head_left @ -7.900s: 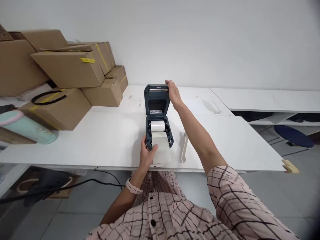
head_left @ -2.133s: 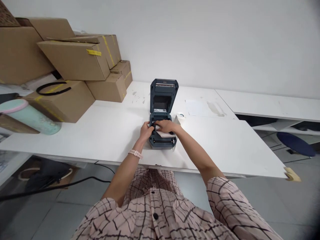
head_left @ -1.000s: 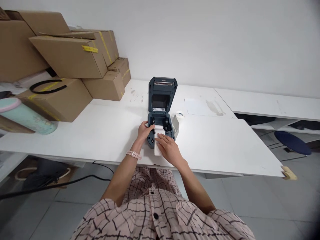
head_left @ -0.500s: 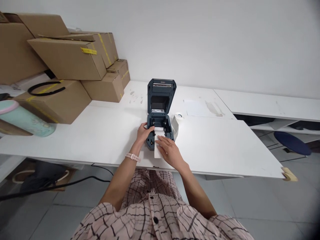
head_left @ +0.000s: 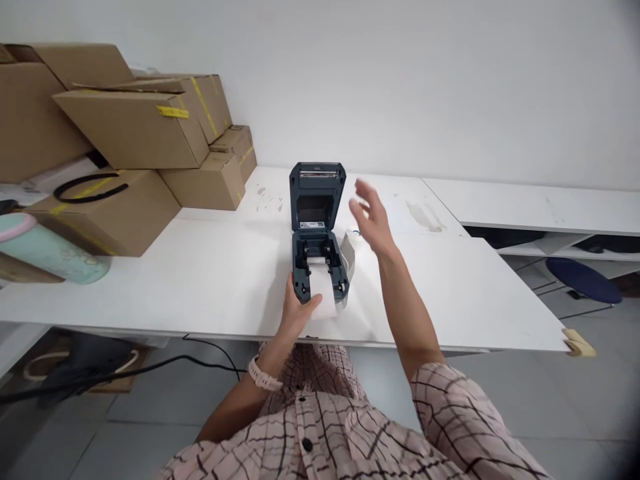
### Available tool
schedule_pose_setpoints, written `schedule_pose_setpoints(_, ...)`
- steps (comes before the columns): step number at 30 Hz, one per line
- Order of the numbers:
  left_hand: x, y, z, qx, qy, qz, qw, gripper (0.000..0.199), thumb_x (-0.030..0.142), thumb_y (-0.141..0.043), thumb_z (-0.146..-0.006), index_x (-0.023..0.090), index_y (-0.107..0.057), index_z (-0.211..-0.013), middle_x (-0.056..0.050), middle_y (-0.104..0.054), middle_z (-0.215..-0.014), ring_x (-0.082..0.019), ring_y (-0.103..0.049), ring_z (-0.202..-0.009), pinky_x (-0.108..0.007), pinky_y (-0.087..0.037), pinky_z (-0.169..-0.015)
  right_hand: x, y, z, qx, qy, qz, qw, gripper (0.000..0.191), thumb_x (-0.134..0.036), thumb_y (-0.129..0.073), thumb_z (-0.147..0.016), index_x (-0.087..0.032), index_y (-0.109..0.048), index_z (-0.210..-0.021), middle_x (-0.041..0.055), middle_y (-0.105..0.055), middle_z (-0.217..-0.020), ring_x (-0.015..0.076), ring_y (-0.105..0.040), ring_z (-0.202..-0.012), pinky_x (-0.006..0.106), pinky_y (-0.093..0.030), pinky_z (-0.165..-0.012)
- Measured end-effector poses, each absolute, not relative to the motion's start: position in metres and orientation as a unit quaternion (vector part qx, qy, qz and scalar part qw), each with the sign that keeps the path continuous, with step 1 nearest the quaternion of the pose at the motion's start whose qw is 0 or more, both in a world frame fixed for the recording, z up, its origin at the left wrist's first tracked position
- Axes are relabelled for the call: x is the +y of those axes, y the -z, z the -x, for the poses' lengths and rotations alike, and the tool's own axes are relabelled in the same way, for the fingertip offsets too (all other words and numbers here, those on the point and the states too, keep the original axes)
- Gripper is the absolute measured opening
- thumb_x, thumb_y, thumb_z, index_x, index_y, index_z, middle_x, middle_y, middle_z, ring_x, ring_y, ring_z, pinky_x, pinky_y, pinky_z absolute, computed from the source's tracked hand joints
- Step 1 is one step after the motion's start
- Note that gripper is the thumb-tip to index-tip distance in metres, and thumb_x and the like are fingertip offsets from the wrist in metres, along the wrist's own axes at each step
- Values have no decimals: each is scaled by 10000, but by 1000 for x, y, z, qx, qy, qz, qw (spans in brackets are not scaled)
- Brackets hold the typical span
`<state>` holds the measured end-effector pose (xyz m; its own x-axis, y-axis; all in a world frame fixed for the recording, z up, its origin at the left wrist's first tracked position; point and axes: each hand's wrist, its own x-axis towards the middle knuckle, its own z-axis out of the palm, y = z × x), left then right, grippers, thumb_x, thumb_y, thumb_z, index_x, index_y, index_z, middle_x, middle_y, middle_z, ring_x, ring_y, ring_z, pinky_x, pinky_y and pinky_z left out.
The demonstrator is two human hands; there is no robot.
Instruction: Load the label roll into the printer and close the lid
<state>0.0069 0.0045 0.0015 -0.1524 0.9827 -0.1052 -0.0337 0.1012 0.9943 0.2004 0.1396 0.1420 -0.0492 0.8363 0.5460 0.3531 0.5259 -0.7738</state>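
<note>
A dark label printer (head_left: pixel 300 257) stands on the table with its lid (head_left: pixel 316 180) raised. From its inside a strip of white label paper (head_left: pixel 324 290) runs out over the front edge. My left hand (head_left: pixel 296 311) grips the front left corner of the printer, its thumb pressing the paper strip. In the air to the right of the lid, my right hand (head_left: pixel 374 217) is open with fingers apart, holding nothing and slightly blurred. A pale strip of backing paper (head_left: pixel 349 257) hangs along the printer's right side.
Stacked cardboard boxes (head_left: pixel 135 127) fill the left of the white table (head_left: pixel 210 280), with a black band (head_left: pixel 90 199) on one. A mint-green bottle (head_left: pixel 55 252) lies beside them. A blue stool (head_left: pixel 584 279) stands at the right, near a wall shelf (head_left: pixel 545 210).
My right hand has left the paper strip and risen up and right beside the lid. My left hand has slid down to the printer's front corner, thumb now on the paper.
</note>
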Motion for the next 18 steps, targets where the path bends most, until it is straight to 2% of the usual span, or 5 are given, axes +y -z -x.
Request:
schedule_pose_setpoints(3, -7, -2, -10, 551, -522, -410, 505, 1083, 458, -824, -683, 268, -205, -1552, -156, -485, -1477, -326, -454, -1379, -454, -426, -1090, 219, -168, -189, -664, -300, 447, 519, 855, -808, -367, -865, -312, -255, -1553, 48, -262, -1643, 278, -296, -1492, 533, -296, -1186)
schedule_pose_setpoints(7, -9, -1, -12, 541, -526, -413, 510, 1110, 459, -828, -679, 270, -180, -1561, -158, -477, -1489, -327, -461, -1374, -470, -435, -1089, 258, -172, -174, -669, -377, 432, 473, 936, -864, -182, -845, -249, -318, -1537, 70, -340, -1608, 284, -301, -1487, 535, -220, -1213)
schedule_pose_setpoints(10, -10, 1, -12, 531, -530, -424, 507, 1146, 458, -838, -667, 260, -159, -1569, -162, -450, -1512, -322, -448, -1388, -459, -429, -1100, 222, -162, -174, -669, -355, 422, 498, 902, -841, -189, -869, -232, -402, -1499, 60, -399, -1576, 285, -327, -1471, 503, -202, -1224)
schedule_pose_setpoints(14, -14, 1, -11, 532, -525, -417, 517, 1149, 482, -830, -675, 269, -148, -1575, -157, -429, -1534, -325, -438, -1397, -456, -417, -1116, 132, -137, -178, -669, -292, 430, 532, 711, -735, -193, -951, -308, -440, -1463, 27, -483, -1515, 249, -390, -1435, 469, -260, -1212)
schedule_pose_setpoints(18, -15, -9, -6, 551, -532, -385, 515, 988, 606, -670, -799, 289, -152, -1578, -117, -240, -1644, -298, -273, -1499, -421, -324, -1187, 64, -95, -177, -677, -260, 451, 521, 556, -643, -291, -989, -334, -527, -1386, 32, -518, -1482, 244, -420, -1416, 481, -291, -1206)
